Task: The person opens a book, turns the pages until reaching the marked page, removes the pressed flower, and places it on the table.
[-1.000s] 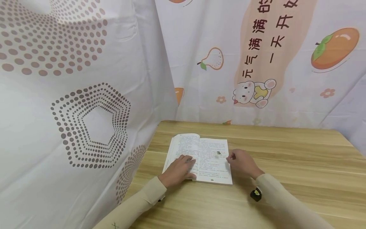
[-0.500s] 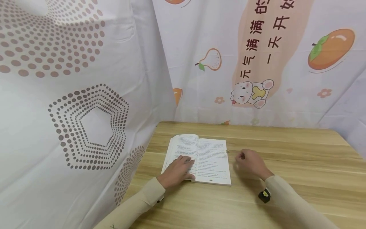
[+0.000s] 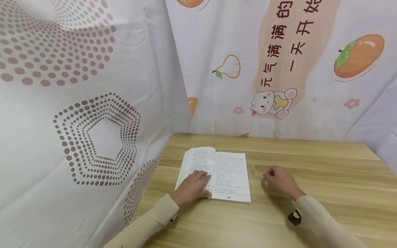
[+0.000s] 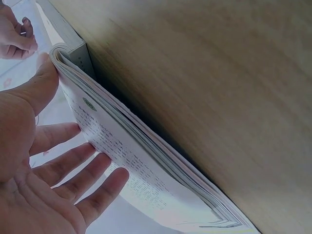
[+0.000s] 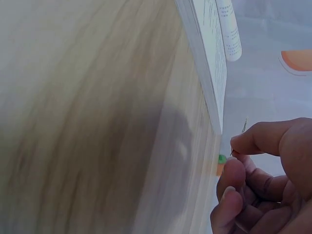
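Observation:
An open book (image 3: 231, 179) with printed pages lies on the wooden table. My left hand (image 3: 190, 187) rests on its left page; in the left wrist view the fingers are spread nearly straight against the page, with the thumb by the lower edge near the spine. To the right of the book, my right hand (image 3: 283, 181) is raised over the table. Between its thumb and index finger it pinches a thin, small bookmark (image 5: 245, 125), seen nearly edge-on in the right wrist view. From the head, only a faint patterned tip of it shows left of the fingers.
The wooden table (image 3: 325, 172) reaches to a printed white curtain (image 3: 217, 103) at the back. Another dotted white curtain (image 3: 149, 103) hangs along the left side, close to the book and the left forearm.
My right hand has moved right, away from the book's right page onto the table side, carrying the bookmark with it. The left hand has stayed on the left page.

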`<state>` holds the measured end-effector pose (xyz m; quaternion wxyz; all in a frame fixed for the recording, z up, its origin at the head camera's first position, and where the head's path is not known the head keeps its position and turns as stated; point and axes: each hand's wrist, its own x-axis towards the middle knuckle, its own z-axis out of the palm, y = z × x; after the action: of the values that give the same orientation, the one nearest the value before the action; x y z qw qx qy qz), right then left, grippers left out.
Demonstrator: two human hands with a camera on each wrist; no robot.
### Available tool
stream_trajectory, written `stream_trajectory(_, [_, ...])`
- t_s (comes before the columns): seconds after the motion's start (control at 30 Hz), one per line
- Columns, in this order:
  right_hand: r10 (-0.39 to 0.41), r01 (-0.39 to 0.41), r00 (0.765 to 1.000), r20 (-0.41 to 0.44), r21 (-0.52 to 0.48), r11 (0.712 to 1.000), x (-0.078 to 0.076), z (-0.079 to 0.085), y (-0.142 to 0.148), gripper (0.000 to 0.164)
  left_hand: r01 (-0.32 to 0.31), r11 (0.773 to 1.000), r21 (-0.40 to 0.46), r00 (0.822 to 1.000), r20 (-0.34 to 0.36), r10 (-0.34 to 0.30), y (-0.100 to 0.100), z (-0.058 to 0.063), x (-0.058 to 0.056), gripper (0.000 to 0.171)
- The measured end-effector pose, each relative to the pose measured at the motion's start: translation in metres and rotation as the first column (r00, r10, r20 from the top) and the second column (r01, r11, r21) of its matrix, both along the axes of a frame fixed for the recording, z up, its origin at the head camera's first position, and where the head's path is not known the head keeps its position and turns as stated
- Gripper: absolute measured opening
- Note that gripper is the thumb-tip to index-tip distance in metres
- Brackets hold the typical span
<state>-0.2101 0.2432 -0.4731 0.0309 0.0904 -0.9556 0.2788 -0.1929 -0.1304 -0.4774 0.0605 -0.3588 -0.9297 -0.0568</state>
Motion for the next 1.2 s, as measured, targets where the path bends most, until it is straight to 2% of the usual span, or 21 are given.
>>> stream_trajectory(0.27, [-0.012,0.012,1.0,0.027,-0.016,1.0,0.005,-0.001,0.015,0.012,0.011,1.0,0.008,0.999,-0.031,-0.011,-0.001,0.002,0.0,0.071])
stream_trajectory(0.67, [-0.031,0.032,0.999,0.041,-0.028,0.999,0.01,-0.007,0.026,0.014,-0.008,1.0,0.012,1.0,-0.003,0.008,-0.001,0.003,0.001,0.072])
stream_trajectory(0.97, [-0.029,0.031,0.995,0.099,-0.021,0.999,0.009,-0.015,0.033,0.015,-0.016,1.0,0.007,1.0,0.015,0.016,-0.001,0.002,0.002,0.071])
stream_trajectory(1.2, [-0.024,0.028,0.988,0.15,-0.027,0.999,0.013,-0.016,0.035,0.019,0.001,1.0,0.015,1.0,0.009,-0.001,-0.002,-0.001,0.0,0.071])
